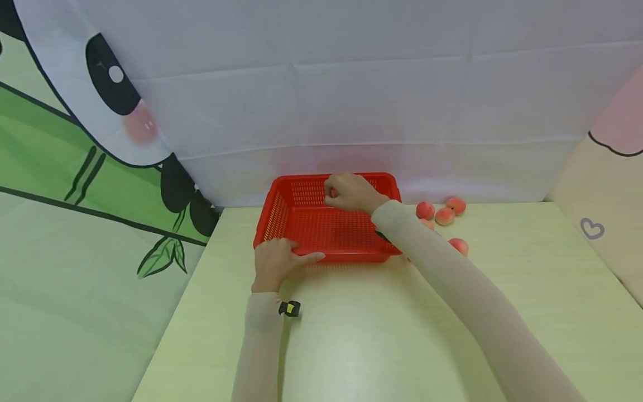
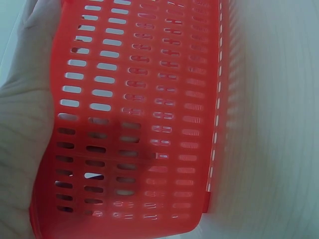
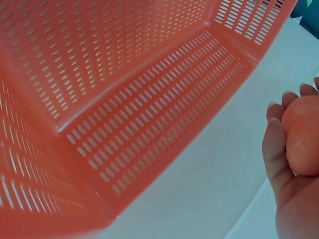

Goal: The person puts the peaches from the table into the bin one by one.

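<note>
A red plastic basket [image 1: 331, 223] with slotted walls stands at the back of the table, against the white cloth. At its near left corner my left hand [image 1: 275, 262] grips the rim, thumb lying along the front edge. The left wrist view shows the basket's perforated outer wall [image 2: 149, 122] beside that hand [image 2: 25, 119]. Over the basket's far part, my right hand [image 1: 353, 192] holds a peach, largely hidden by the fingers in the head view. In the right wrist view the peach [image 3: 303, 137] rests within curled fingers, above the basket's rim level.
Several more peaches lie on the table right of the basket, one peach [image 1: 456, 205] near the back and another peach [image 1: 459, 245] partly behind my right sleeve. The pale table [image 1: 351, 335] extends toward me. A printed cloth [image 1: 377, 100] hangs behind it.
</note>
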A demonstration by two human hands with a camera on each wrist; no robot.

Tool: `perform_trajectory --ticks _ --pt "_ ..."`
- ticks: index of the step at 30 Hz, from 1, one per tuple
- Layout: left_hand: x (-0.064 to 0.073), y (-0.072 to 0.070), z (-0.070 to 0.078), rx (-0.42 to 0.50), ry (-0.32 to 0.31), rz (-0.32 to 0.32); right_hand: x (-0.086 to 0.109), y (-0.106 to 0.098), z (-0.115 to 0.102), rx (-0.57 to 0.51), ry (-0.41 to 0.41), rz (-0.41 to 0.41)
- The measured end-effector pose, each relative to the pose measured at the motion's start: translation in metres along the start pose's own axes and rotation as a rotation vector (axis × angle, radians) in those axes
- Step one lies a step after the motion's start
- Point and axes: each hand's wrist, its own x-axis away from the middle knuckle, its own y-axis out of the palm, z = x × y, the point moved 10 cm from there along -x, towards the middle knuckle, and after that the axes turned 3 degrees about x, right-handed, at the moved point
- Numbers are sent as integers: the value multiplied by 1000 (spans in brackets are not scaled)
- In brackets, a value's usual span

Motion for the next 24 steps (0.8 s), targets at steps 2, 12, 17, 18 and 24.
perform_trajectory --ticks 2,12,17,18,24 --pt "0 0 0 -3 -1 -3 -1 4 1 -20 5 -24" --pt "0 1 2 -3 12 -1 -4 23 7 -115 43 -141" --pt "0 1 2 -8 6 -9 -5 34 7 -145 30 -204" --pt "0 1 1 -8 2 -11 -4 36 8 -147 34 -217" --pt "0 1 0 1 -7 -16 -1 48 13 -171 95 -319"
